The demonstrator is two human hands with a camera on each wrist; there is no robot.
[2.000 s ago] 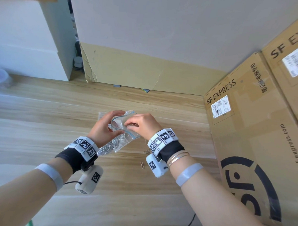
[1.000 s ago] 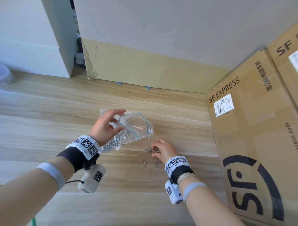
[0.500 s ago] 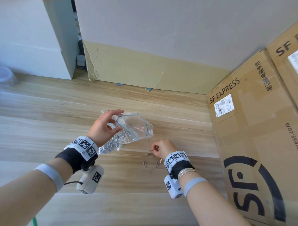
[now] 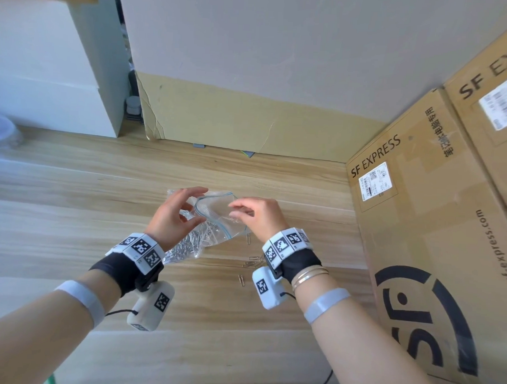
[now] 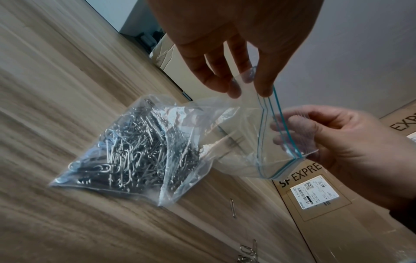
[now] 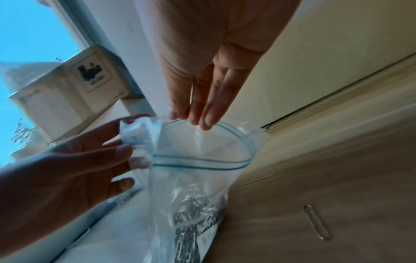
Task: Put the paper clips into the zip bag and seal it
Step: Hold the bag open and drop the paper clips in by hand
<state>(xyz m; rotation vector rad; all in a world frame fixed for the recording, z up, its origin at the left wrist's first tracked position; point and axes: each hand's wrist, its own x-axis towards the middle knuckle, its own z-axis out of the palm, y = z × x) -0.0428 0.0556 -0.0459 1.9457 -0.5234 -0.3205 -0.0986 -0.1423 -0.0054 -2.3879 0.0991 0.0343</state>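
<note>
A clear zip bag with a blue seal strip lies on the wooden table, its mouth lifted and gaping. Many silver paper clips fill its bottom. My left hand pinches the left end of the rim. My right hand hovers at the mouth with its fingertips bunched together; a pale blur hangs just under them inside the bag. Several loose clips lie on the table beside my right wrist, and one lies alone.
Tall SF Express cardboard boxes wall off the right side. A flat cardboard sheet leans on the back wall. A white box stands at the back left, with a clear lidded container at the far left.
My right hand dropped from the bag to the loose clips on the table, closed on them, and has risen back to the bag's mouth. My left hand kept the bag open.
</note>
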